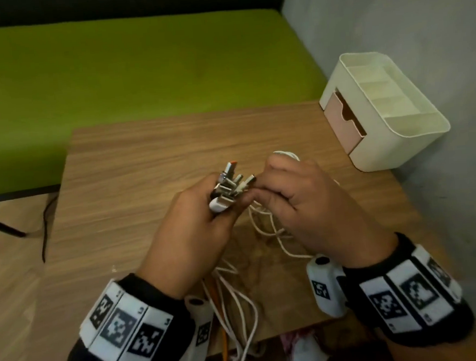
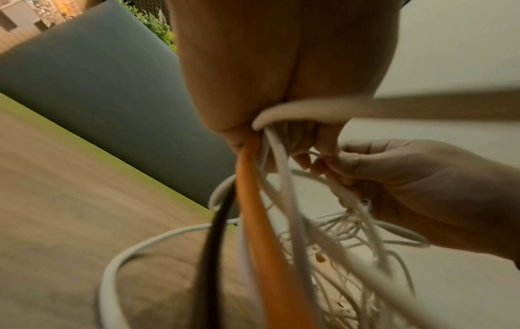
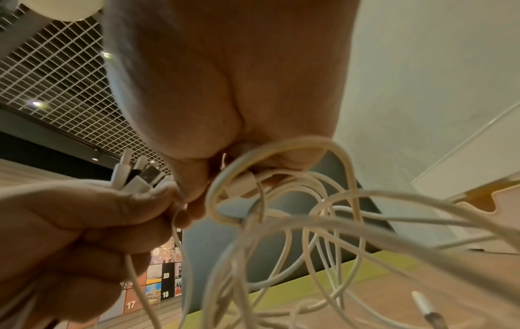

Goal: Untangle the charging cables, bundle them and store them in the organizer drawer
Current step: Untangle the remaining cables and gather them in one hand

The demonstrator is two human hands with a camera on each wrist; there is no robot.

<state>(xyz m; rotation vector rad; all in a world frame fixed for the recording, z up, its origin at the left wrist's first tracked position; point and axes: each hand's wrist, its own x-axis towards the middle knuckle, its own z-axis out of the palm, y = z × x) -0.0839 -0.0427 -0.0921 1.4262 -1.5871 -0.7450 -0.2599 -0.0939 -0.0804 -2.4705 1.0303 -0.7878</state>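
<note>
Untangling step. My left hand (image 1: 197, 225) clenches the plugs (image 1: 230, 185); right hand (image 1: 297, 204) pinches one white cable (image 3: 244, 182). Cables (image 1: 234, 299) trail over tabletop's near edge. Next: draw that strand free, slowly. Drawer (image 1: 345, 122) far-right corner.

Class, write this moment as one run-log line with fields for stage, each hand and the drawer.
stage: gathering plug ends | left hand: grips plug ends | right hand: holds white cable loops | organizer drawer: slightly open, no cables stored

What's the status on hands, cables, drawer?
Left hand grips gathered plug ends. Right hand pinches white cable. Cables still tangled. Organizer drawer shut.
</note>
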